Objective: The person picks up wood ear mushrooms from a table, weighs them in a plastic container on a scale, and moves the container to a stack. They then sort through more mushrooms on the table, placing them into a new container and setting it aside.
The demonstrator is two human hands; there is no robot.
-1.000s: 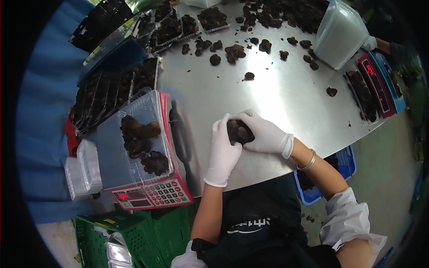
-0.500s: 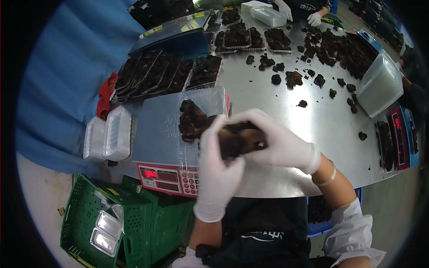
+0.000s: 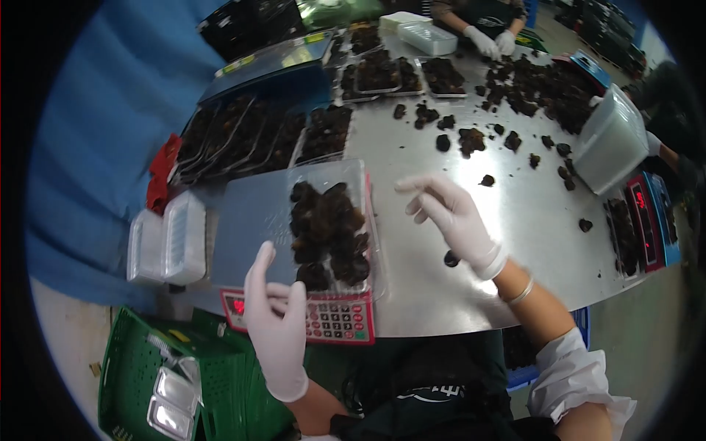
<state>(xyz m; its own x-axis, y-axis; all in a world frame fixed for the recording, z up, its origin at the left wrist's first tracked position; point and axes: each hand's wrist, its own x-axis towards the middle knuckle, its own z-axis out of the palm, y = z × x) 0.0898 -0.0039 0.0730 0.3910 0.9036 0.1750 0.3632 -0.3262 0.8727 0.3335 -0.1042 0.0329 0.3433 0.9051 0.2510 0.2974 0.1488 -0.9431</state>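
Note:
My gloved left hand (image 3: 278, 323) hangs over the front of the scale (image 3: 243, 209), fingers apart and holding nothing. Beside its fingertips, a clear plastic tray (image 3: 353, 170) rests on the right part of the scale's platform. Dark brown lumpy pieces that look like mushrooms (image 3: 327, 228) lie clustered in that tray. To the tray's right, my gloved right hand (image 3: 454, 220) is raised above the metal table, open, with its fingers partly curled around nothing. One dark piece (image 3: 451, 258) lies on the table just below this hand.
Filled trays (image 3: 220, 132) line the back left; loose dark pieces (image 3: 544, 84) are heaped at the back right. Empty trays (image 3: 184, 239) stand left of the scale. A co-worker's gloved hands (image 3: 493, 44) are at the far side. A tray stack (image 3: 610, 140) and another scale (image 3: 651, 220) stand right.
The dark pieces my hands held between them now lie in the tray on the scale. My hands have parted, the left moving left and the right moving right.

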